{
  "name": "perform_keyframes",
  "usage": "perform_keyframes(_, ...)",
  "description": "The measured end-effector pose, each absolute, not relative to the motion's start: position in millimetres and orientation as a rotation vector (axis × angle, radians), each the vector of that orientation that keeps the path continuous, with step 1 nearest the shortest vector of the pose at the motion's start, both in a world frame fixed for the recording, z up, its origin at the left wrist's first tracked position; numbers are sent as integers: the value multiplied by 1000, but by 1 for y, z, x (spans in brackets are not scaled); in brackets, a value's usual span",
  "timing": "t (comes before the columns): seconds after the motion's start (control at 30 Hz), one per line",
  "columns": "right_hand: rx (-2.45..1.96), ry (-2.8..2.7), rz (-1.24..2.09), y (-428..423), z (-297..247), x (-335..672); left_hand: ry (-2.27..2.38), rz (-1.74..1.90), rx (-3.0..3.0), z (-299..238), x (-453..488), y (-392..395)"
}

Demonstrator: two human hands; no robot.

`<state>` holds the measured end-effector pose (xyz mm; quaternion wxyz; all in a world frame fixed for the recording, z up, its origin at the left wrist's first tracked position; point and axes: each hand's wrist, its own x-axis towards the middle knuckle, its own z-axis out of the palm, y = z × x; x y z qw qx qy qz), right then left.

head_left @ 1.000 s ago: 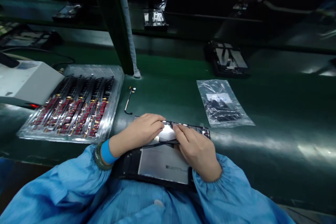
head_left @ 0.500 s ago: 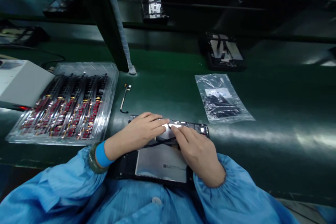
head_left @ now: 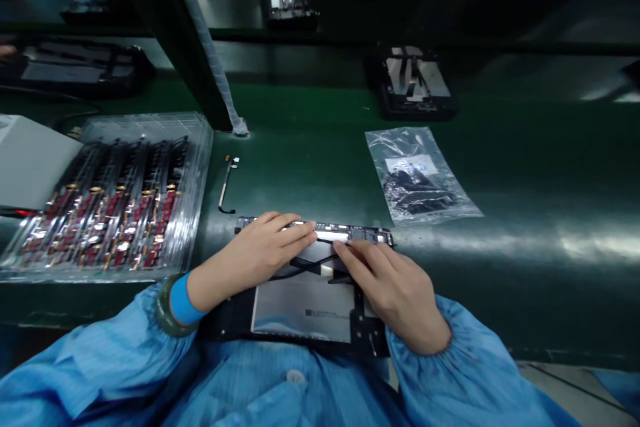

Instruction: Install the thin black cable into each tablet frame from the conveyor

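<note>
An opened tablet-like device [head_left: 300, 310] lies face down at the near edge of the green belt, its silver battery panel showing. My left hand [head_left: 257, 255] rests on its upper left part, fingers stretched flat along the top edge. My right hand [head_left: 395, 290] lies on the right side, fingertips pressing near a black flex cable [head_left: 305, 265] in the middle. Both hands wear blue sleeves; a blue band sits on the left wrist.
A clear tray of flex cables [head_left: 107, 200] lies at the left beside a grey box [head_left: 25, 160]. One loose flex cable [head_left: 227, 183] and a plastic bag of parts [head_left: 415, 177] lie on the belt [head_left: 525, 167]. Other opened devices [head_left: 413, 83] sit farther back behind a dark post [head_left: 175, 33].
My right hand has slid a little to the right and down, uncovering the lower right corner of the device. The left hand stays on the top edge. The view has tilted downward.
</note>
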<state>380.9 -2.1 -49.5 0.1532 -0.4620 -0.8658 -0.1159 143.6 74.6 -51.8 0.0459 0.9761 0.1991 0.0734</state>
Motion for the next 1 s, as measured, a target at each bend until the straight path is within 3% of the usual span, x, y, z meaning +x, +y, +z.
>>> perform_keyframes(0.9, -1377, -2526, -487, -5, -52, 383, 648, 159, 2981, -47, 146, 72)
perform_keyframes(1.0, -1466, -2408, -364, -16, -52, 397, 641, 187, 2890, -46, 144, 75)
